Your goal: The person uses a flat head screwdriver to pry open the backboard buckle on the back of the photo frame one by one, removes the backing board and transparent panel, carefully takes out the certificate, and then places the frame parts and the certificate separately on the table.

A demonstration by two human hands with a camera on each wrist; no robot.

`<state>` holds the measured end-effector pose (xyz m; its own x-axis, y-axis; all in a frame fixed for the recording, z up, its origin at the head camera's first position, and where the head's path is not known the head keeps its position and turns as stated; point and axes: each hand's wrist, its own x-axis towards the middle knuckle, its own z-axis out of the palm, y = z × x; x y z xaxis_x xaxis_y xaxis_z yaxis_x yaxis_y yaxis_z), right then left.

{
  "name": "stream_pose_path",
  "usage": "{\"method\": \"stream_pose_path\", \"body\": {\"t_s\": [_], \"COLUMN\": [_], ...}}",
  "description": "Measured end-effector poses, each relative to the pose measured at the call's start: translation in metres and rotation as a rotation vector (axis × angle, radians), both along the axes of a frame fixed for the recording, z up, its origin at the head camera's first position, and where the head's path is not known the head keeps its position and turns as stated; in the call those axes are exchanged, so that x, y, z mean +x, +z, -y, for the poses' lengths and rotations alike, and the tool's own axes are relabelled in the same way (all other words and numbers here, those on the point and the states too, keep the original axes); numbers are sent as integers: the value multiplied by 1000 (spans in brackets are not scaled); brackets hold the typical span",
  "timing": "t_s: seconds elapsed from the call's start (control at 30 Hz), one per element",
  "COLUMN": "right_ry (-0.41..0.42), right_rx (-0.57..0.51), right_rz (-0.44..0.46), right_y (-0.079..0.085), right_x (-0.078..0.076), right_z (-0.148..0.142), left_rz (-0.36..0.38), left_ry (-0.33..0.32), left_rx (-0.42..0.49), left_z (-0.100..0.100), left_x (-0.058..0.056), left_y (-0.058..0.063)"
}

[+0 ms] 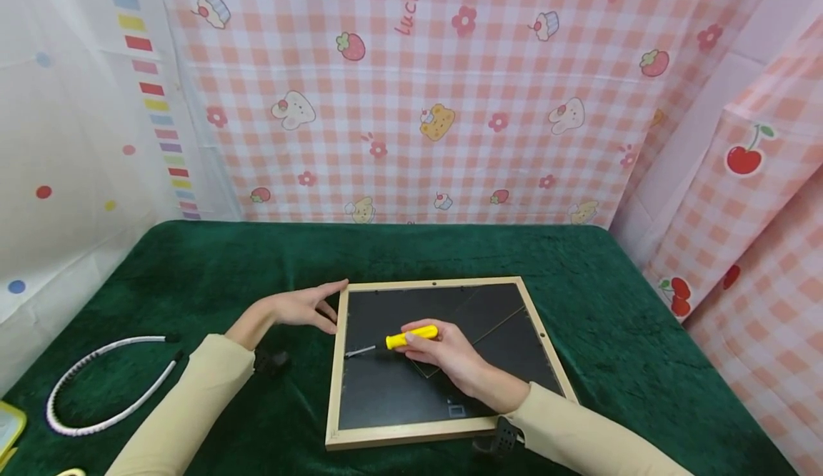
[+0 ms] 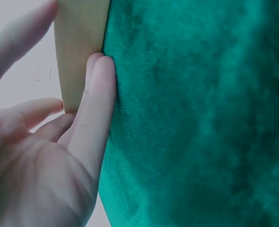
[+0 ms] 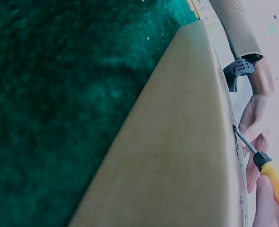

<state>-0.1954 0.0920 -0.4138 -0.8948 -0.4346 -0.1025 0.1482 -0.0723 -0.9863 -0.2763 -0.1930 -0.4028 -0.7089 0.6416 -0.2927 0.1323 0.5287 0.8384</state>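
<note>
A picture frame (image 1: 336,390) with a light wooden border lies face down, its black backing board (image 1: 386,397) showing. My right hand (image 1: 450,358) grips the yellow handle of a screwdriver (image 1: 413,337) above the board. The screwdriver's metal shaft (image 3: 246,141) points left, its tip right at the inner edge of the left border, where small metal tabs line the wood. My left hand (image 1: 302,308) is at the frame's upper left corner. In the left wrist view its extended fingers (image 2: 102,80) rest against the outer side of the wooden border.
Dark green velvet cloth (image 1: 257,261) covers the table. A white headband (image 1: 83,430) lies at the left, and a yellow-rimmed object (image 1: 14,419) sits partly out of view at the far left edge. A pink checked curtain (image 1: 411,104) hangs behind.
</note>
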Motion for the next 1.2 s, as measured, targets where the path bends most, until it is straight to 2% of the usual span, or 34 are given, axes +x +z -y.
{"method": "stream_pose_path", "body": {"t_s": [0.57,0.87,1.2], "right_ry": [-55,-28,11], "right_rx": [-9,11,11], "right_rz": [33,4,-21], "right_y": [-2,15,0], "right_x": [1,12,6], "right_z": [1,2,4], "left_rz": [7,-6,-73], "left_ry": [-14,-18,-14], "left_rx": [-3,-24,-63], "left_z": [-3,-2,0], "left_x": [3,3,2], "left_y": [3,3,0]}}
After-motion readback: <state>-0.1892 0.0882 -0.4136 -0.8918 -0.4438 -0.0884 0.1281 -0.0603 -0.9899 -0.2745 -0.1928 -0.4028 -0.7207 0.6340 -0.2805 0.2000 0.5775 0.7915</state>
